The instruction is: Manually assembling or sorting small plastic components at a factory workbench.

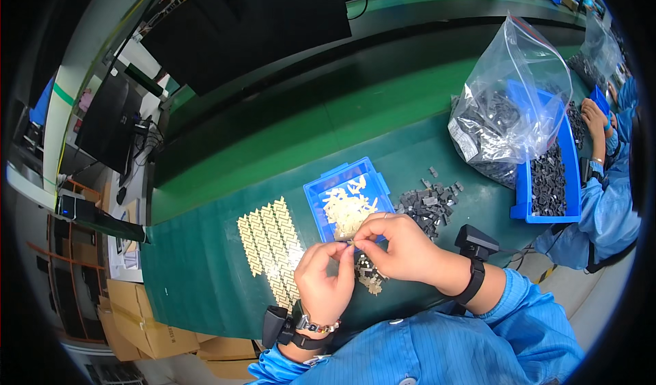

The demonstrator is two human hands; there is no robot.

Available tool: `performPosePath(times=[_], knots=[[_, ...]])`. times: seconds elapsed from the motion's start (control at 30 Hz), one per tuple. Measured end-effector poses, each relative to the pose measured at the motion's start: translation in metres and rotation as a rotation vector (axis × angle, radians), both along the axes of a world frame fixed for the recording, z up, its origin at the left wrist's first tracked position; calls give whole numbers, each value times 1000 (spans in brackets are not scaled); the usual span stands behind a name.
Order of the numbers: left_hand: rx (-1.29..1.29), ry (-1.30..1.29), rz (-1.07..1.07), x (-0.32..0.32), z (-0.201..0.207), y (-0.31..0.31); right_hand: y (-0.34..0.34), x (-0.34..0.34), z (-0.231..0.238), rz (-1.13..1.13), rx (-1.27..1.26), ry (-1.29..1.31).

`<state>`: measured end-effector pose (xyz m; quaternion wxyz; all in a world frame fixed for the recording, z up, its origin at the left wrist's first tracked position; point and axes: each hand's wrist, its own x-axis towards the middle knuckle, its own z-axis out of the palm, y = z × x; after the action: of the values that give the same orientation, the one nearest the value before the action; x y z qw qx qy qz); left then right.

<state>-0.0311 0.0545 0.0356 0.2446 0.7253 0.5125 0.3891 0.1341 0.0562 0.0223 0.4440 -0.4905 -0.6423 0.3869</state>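
My left hand (324,277) and my right hand (404,250) meet fingertip to fingertip, both closed in a pinch. Whatever lies between the fingers is too small and covered to make out. Just beyond them sits a shallow blue tray (316,206) holding a heap of small cream pieces (348,207). Left of the tray, cream strips peeled or set side by side form a patterned sheet (268,241). A loose pile of dark grey plastic pieces (430,204) lies to the right of the tray. Partly under my right hand is a small pile of brownish-black bits (370,276).
A blue bin (575,187) of dark parts stands at the right, with a clear plastic bag (506,105) of dark pieces leaning on it. Beyond it a co-worker's hand (594,117) shows. Cardboard boxes (147,320) sit by the table's left end; a dark panel (253,30) hangs above.
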Motion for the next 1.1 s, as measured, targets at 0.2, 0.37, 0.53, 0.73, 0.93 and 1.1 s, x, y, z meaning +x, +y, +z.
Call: performPosePath(times=[0.2,0.37,0.53,0.73,0.93,1.1], knots=[[78,-52,-82,1,-5,2,0,2,0,16,15,52],[-66,-67,-95,0,4,-1,-2,7,1,76,48,89],[-88,-91,-108,-1,2,-1,-4,8,1,92,60,103],[-96,-83,-113,2,6,-2,-5,8,2,81,85,97],[-157,-55,-104,1,4,0,-8,8,0,48,84,101],[19,96,-65,0,-5,14,-12,12,-3,-36,29,123]])
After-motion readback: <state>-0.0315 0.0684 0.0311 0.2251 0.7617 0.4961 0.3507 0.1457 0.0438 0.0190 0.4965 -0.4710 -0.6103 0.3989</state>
